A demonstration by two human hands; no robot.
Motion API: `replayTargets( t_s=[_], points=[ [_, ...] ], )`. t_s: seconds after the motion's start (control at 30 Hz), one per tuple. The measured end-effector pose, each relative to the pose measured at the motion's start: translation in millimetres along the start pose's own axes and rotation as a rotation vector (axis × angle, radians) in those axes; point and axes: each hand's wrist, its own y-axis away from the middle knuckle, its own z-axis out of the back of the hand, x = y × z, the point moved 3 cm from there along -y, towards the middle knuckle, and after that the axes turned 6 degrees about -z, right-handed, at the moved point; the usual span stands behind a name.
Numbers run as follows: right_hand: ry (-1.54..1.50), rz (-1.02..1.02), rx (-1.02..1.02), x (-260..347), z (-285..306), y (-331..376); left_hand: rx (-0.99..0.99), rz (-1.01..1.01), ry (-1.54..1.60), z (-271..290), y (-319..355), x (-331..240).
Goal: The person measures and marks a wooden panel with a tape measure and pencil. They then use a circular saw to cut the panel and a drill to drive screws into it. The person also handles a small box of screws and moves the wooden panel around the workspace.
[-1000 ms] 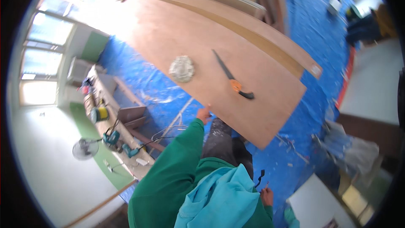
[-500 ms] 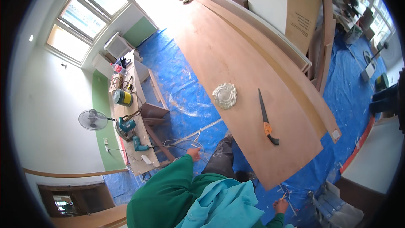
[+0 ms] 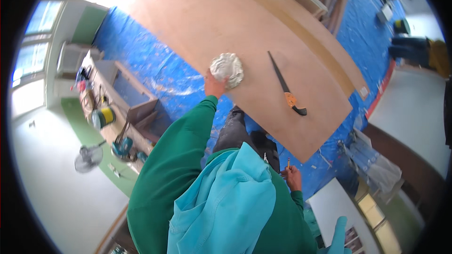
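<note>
A round, cream-white piece with a ruffled, ornate surface [image 3: 230,66] lies on a long brown plywood sheet [image 3: 320,122], close to its left edge. My left hand [image 3: 215,86] is at its near-left rim, the fingers reaching over it and closed on the edge; the fingertips are partly blurred. Low at my right side, my right hand [image 3: 293,178] is closed around a pencil [image 3: 288,162] that points upward. A handsaw [image 3: 285,87] with a dark blade and an orange and black handle rests on the plywood, right of the round piece. Neither hand touches it.
Blue plastic sheeting [image 3: 141,47] covers the floor. To the left, a workbench [image 3: 108,96] carries a circular saw [image 3: 122,146] and a green-yellow tin [image 3: 102,117], with a fan [image 3: 88,157] beside it. Another person [image 3: 414,54] stands at the far right. Plastic-wrapped items [image 3: 376,162] lie lower right.
My left hand has moved from beside my leg up onto the round piece. My right hand still holds the pencil. The view has turned and moved nearer the plywood.
</note>
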Motion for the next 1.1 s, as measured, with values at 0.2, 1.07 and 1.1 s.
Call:
replayTargets(
  t_s=[0.2,1.07,1.1],
  points=[
    [-0.211,-0.218,-0.099,-84.6,-4.4,38.2,0.124,0.017,0.229,-88.3,-70.7,-3.8],
    [0.164,-0.127,-0.932,-155.5,133.3,-259.9,-0.011,0.402,0.028,12.1,-21.0,74.3],
    [-0.124,-0.040,-0.985,-203.7,160.4,-298.3,-0.007,0.577,0.220,10.8,-9.5,57.6]
  ],
)
